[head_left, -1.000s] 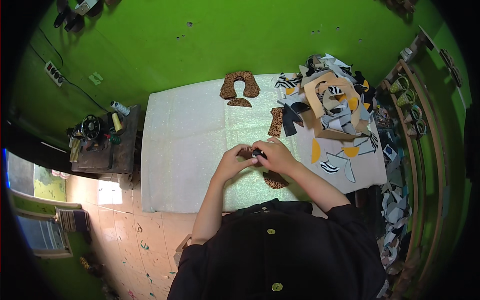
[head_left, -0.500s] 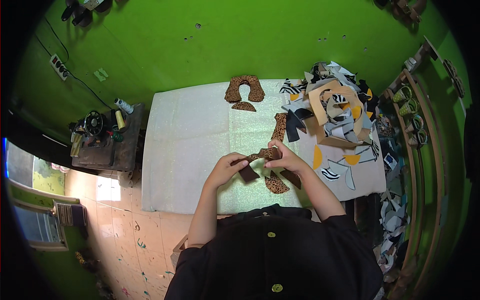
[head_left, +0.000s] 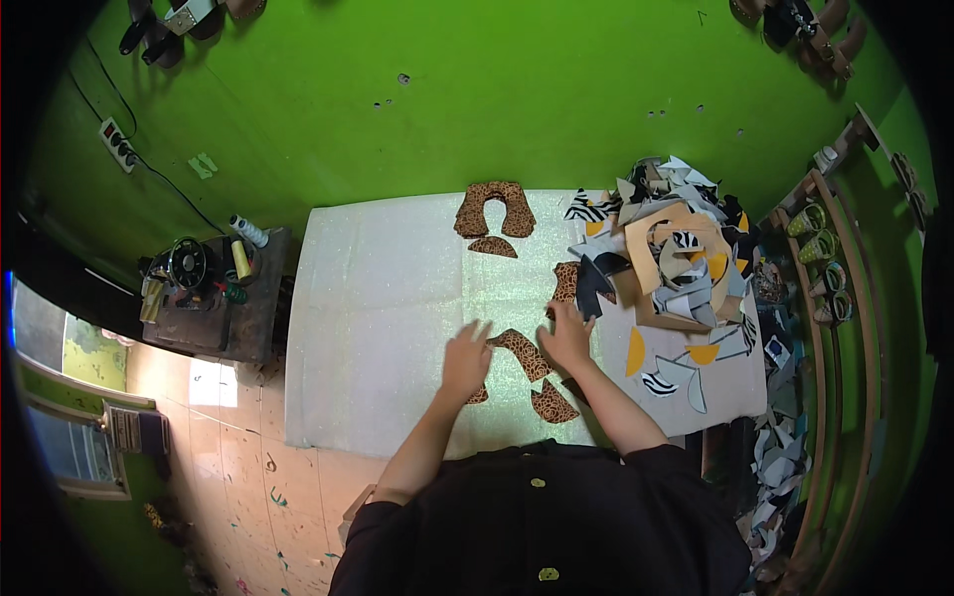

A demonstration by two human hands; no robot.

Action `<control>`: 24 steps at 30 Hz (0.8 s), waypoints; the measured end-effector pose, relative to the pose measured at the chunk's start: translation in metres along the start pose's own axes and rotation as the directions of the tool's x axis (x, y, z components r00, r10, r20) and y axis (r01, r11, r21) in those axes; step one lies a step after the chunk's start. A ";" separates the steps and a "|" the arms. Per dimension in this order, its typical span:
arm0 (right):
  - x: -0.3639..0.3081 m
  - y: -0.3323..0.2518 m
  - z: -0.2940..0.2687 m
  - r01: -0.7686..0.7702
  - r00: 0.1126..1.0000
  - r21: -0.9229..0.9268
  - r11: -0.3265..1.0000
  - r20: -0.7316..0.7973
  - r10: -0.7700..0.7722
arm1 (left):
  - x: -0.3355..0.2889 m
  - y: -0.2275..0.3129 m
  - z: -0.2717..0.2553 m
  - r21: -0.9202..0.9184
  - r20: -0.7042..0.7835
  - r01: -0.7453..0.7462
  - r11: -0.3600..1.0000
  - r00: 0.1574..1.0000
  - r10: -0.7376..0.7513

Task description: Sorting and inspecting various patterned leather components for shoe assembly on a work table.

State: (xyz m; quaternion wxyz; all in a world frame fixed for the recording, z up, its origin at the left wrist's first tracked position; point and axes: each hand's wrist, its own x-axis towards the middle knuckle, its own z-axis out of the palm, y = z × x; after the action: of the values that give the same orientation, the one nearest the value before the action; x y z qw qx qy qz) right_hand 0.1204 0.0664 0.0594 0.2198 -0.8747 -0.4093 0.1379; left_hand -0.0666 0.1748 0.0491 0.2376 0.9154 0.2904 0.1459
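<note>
Currently, both hands are over the pale, shimmering table [head_left: 368, 298], forearms entering from the lower edge. Left hand [head_left: 467, 364]: fingers spread, palm down, nothing seen in its grasp; fingertips just beside the left end of a curved leopard-print piece [head_left: 524, 355]. Contact with that end: cannot tell. Curved piece lies on the table between the two hands, print side up, its lower right end near a rounded leopard-print piece [head_left: 554, 403].

Right hand [head_left: 567, 336]: fingers bent, at the lower end of an upright leopard-print strip [head_left: 565, 282]. Whether it pinches the strip or only rests there: cannot tell. Black offcut [head_left: 593, 286] just right of the strip.

Near the left wrist, a small leopard-print edge [head_left: 478, 395] shows, mostly hidden. Beside the right forearm, a dark brown piece [head_left: 574, 391], partly covered.

Far edge of table: arched leopard-print pieces [head_left: 469, 214], apparently stacked, with a half-moon leopard-print piece [head_left: 493, 246] just below.

Right side: cardboard box [head_left: 676, 317] heaped with mixed scraps [head_left: 686, 268]; yellow half-round [head_left: 636, 353] and zebra-print scrap [head_left: 658, 384] lie in front of it. Left of table: sewing machine [head_left: 187, 264] on its own dark stand [head_left: 248, 328].
</note>
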 end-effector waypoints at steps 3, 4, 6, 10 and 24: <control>0.028 0.009 -0.003 -0.176 0.979 -0.010 0.984 -0.110 0.173 | -0.004 0.022 0.019 0.115 0.244 -0.071 0.991 0.969 0.041; 0.036 0.009 -0.005 -0.288 0.954 -0.035 0.957 -0.097 0.284 | -0.007 0.020 0.026 0.114 0.239 -0.069 0.991 0.970 0.040; 0.046 0.015 -0.003 -0.373 0.925 -0.048 0.926 -0.098 0.368 | -0.008 0.016 0.037 0.208 0.226 -0.069 0.976 0.974 0.021; 0.054 0.026 -0.004 -0.378 0.925 -0.031 0.925 -0.041 0.377 | -0.002 0.018 0.035 0.166 0.331 0.008 0.986 0.941 -0.063; 0.000 -0.023 -0.063 0.434 0.858 0.292 0.852 0.156 -0.490 | 0.020 0.061 -0.054 -0.117 0.006 -0.043 0.992 0.999 0.044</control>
State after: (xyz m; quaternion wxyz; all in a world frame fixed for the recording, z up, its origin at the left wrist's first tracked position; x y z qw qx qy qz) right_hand 0.1324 0.0623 0.1255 0.3058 -0.6942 -0.6102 0.2285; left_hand -0.0446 0.1613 0.1290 0.2890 0.9066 0.2603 0.1636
